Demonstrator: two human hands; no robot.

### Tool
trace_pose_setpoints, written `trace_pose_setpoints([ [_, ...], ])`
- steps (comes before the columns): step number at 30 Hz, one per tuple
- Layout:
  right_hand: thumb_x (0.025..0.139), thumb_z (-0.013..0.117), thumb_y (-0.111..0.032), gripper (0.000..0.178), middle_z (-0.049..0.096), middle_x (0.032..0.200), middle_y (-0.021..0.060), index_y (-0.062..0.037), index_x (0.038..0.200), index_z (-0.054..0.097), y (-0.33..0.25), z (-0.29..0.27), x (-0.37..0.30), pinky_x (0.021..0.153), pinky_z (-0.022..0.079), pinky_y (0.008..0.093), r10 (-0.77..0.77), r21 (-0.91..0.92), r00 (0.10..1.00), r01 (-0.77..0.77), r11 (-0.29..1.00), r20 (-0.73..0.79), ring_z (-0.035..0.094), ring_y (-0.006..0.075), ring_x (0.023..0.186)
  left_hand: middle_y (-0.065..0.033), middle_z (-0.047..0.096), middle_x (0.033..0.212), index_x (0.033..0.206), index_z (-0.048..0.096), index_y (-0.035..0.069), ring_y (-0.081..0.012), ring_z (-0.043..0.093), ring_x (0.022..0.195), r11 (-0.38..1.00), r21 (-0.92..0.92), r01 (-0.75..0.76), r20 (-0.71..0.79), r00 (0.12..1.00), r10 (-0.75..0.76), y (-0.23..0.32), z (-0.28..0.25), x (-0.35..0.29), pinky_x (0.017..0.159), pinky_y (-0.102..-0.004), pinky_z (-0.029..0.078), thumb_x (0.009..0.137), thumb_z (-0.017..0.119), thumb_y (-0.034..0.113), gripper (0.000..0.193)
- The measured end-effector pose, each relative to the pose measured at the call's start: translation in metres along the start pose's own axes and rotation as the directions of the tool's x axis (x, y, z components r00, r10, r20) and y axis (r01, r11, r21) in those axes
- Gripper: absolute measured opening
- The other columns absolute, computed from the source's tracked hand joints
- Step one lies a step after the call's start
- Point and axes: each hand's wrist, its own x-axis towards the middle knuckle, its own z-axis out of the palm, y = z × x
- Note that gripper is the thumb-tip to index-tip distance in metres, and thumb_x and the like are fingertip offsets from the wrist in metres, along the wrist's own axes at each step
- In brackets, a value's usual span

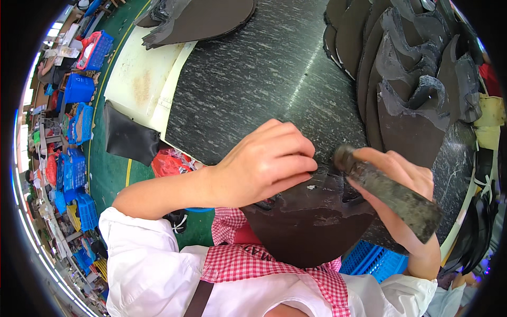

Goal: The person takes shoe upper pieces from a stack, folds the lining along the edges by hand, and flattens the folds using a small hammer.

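A dark brown, leather-like piece (311, 227) with a rounded near edge lies at the table's front edge, against my apron. Its far edge is grey and rough. My left hand (274, 161) is closed at that far edge, fingers curled down and pinching there; the fingertips are partly hidden. In my right hand (396, 171) is a worn metal hammer (401, 201), slanting over the piece's right side, its rounded end toward the left hand. Motion blurs it slightly, and my fingers hide its handle. A small pale scrap (311, 187) rests near the piece's far edge.
Stacked dark pieces with grey, curled edges (406, 105) crowd the right of the speckled black tabletop (253, 79). Another stack (206, 21) sits at the far left. A black sheet (129, 134) hangs off the left side. Blue baskets (369, 259) stand below the front edge.
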Motion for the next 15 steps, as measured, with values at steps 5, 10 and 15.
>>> trace_pose_setpoints([
  [5, 0.074, 0.078, -0.005, 0.034, 0.065, 0.080, 0.0108, -0.0004, 0.106, 0.067, -0.003, 0.001, 0.011, 0.058, 0.048, 0.0334, -0.014, 0.033, 0.994, 0.010, 0.999, 0.110, 0.064, 0.0265, 0.062, -0.0110, 0.063, 0.097, 0.095, 0.070, 0.000, -0.0267, 0.064, 0.085, 0.974, 0.189, -0.126, 0.045, 0.992, 0.120, 0.009, 0.002, -0.004, 0.070, -0.0357, 0.052, 0.070, 0.071, 0.009, 0.027],
  [10, 0.075, 0.078, -0.007, 0.036, 0.065, 0.079, 0.0093, -0.0033, 0.109, 0.066, -0.011, 0.003, 0.009, 0.058, 0.048, 0.0338, -0.044, -0.030, 0.990, 0.049, 0.998, 0.132, 0.065, 0.0264, 0.064, -0.0100, 0.063, 0.096, 0.096, 0.069, 0.000, -0.0263, 0.063, 0.084, 0.972, 0.200, -0.122, -0.044, 0.990, 0.133, 0.003, 0.000, -0.009, 0.068, -0.0361, 0.051, 0.067, 0.075, 0.008, 0.030],
  [15, 0.071, 0.080, -0.007, 0.039, 0.065, 0.078, 0.0084, -0.0040, 0.108, 0.067, -0.007, 0.004, 0.008, 0.056, 0.048, 0.0321, -0.045, 0.024, 0.995, 0.043, 0.999, 0.088, 0.064, 0.0250, 0.061, -0.0095, 0.065, 0.098, 0.097, 0.070, 0.000, -0.0245, 0.063, 0.085, 0.968, 0.233, -0.090, -0.043, 0.994, 0.103, 0.012, 0.000, -0.018, 0.070, -0.0356, 0.049, 0.067, 0.076, 0.008, 0.031],
])
